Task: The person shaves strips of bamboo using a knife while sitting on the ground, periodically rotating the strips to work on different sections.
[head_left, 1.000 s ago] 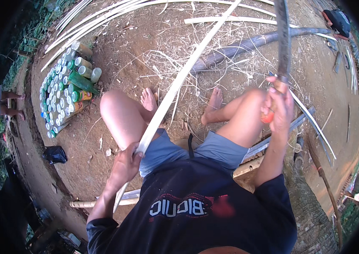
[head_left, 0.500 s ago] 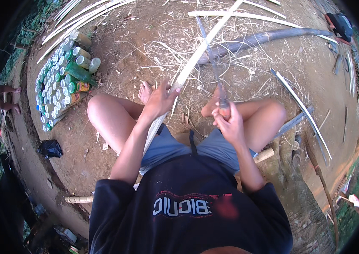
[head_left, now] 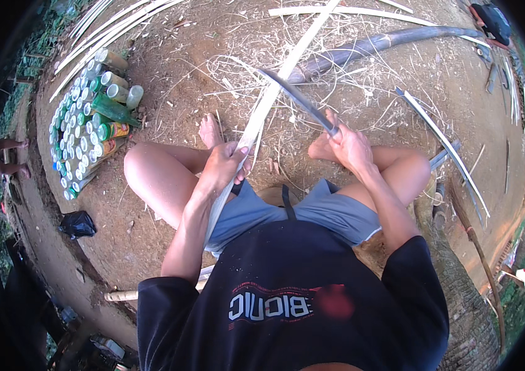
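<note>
A long pale bamboo strip (head_left: 287, 73) runs from my lap away from me to the far edge of the view. My left hand (head_left: 222, 164) is wrapped round it above my left thigh, thumb on top. In my right hand (head_left: 350, 148) is a machete (head_left: 304, 102), its handle mostly hidden by my fingers. The dark blade slants to the far left and crosses over the strip beyond my left hand. I cannot tell whether blade and strip touch. A thin curled shaving (head_left: 241, 63) lies near the blade's tip.
Upright bottles (head_left: 80, 133) cluster at the left, beside a black plastic bag (head_left: 78, 224). A dark bamboo pole (head_left: 367, 48) lies ahead among shavings. More strips (head_left: 120, 28) lie far left; a split length (head_left: 445, 148) lies right. A log (head_left: 454, 297) is near right. Another person's legs (head_left: 12, 157) show far left.
The machete has swung from pointing away from me to slanting left across the strip. My left hand has slid nearer to me and closed round the strip. My right hand has moved slightly right and away.
</note>
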Available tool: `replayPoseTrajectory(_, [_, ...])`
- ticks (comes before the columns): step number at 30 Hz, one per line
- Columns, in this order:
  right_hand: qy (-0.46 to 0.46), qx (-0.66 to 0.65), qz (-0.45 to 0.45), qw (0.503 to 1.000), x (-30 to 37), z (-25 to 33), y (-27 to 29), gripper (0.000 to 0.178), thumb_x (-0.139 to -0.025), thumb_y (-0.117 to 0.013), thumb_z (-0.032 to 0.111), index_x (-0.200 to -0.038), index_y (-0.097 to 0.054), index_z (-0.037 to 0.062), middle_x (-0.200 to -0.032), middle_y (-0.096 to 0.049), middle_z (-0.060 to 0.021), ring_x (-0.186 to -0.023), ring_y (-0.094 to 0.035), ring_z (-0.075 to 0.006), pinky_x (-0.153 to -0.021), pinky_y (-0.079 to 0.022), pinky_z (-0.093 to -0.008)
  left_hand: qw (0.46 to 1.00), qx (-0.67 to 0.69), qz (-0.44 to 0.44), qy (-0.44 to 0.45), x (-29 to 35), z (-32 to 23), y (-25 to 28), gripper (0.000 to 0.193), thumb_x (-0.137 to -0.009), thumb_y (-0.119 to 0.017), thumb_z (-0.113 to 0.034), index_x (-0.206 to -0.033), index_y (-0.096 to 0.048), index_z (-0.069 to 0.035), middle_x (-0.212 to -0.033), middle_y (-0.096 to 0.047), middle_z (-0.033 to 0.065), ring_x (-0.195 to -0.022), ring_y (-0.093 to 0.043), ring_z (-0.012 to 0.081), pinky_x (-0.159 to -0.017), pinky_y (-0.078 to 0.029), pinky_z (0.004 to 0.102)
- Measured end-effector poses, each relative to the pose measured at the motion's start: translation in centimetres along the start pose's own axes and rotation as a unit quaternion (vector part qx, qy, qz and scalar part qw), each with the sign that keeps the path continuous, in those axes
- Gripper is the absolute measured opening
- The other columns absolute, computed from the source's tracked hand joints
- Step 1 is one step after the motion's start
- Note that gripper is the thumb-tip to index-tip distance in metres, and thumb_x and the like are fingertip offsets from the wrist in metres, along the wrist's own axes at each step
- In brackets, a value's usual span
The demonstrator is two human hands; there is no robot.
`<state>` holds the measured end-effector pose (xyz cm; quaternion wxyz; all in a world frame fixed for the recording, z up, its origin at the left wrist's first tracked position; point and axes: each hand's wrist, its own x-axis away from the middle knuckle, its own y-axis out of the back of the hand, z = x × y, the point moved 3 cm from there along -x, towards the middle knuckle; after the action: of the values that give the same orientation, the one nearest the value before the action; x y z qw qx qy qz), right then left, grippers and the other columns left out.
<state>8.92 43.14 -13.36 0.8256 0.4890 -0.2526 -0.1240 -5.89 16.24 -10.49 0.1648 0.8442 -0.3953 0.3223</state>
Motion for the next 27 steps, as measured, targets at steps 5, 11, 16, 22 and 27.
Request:
replayPoseTrajectory(5, [0.052, -0.018, 0.019, 0.998, 0.4, 0.2, -0.6, 0.018, -0.083, -0.062, 0.017, -0.099, -0.063, 0.0074, -0.073, -0.068, -0.0189, -0.067, -0.068, -0.0374, -0.064, -0.055, -0.0495, 1.0, 0.008, -0.011, -0.002, 1.0, 0.4, 0.5, 0.024, -0.102, -0.047, -0.017, -0.102, -0.06, 0.003, -0.068, -0.055, 0.0008, -0.05, -0.047, 0.0062, -0.044, -0.038, 0.0208])
replayPoseTrajectory(11, [0.135, 0.025, 0.02, 0.99, 1.4, 1.0, -0.7, 0.017, -0.082, -0.059, 0.015, -0.09, -0.062, 0.0008, -0.085, -0.068, -0.0265, -0.066, -0.068, -0.0381, -0.062, -0.056, -0.048, 1.0, 0.005, -0.005, -0.001, 1.1, 0.4, 1.1, 0.024, -0.103, -0.046, -0.017, -0.103, -0.061, 0.001, -0.068, -0.053, -0.0004, -0.049, -0.045, 0.0056, -0.044, -0.036, 0.0206])
replayPoseTrajectory(16, [-0.027, -0.038, 0.014, 0.999, -2.4, -1.1, -0.5, 0.017, -0.081, -0.06, 0.013, -0.092, -0.065, 0.0011, -0.104, -0.062, -0.0333, -0.071, -0.069, -0.0383, -0.065, -0.058, -0.0463, 1.0, 0.005, -0.004, -0.006, 2.0, 0.7, 1.2, 0.023, -0.103, -0.046, -0.016, -0.101, -0.058, 0.003, -0.068, -0.054, 0.0026, -0.049, -0.046, 0.0069, -0.042, -0.037, 0.0228])
replayPoseTrajectory(22, [0.007, -0.063, -0.007, 0.998, -4.0, -2.7, -1.5, 0.018, -0.084, -0.058, 0.013, -0.096, -0.066, 0.0008, -0.109, -0.057, -0.0383, -0.071, -0.069, -0.0395, -0.062, -0.058, -0.0471, 1.0, 0.016, -0.005, 0.011, 4.5, 0.6, 1.5, 0.022, -0.103, -0.046, -0.017, -0.099, -0.058, 0.002, -0.067, -0.054, 0.0017, -0.048, -0.045, 0.0066, -0.042, -0.036, 0.0218])
replayPoseTrajectory(27, [0.035, -0.023, -0.01, 0.999, -3.3, -3.9, -2.3, 0.014, -0.084, -0.059, 0.014, -0.092, -0.065, 0.004, -0.079, -0.066, -0.0246, -0.066, -0.07, -0.0297, -0.055, -0.056, -0.0413, 0.999, 0.034, -0.007, 0.023, 6.2, 1.2, 2.4, 0.022, -0.102, -0.048, -0.018, -0.099, -0.059, 0.0, -0.065, -0.053, 0.0012, -0.047, -0.045, 0.0075, -0.041, -0.035, 0.0217])
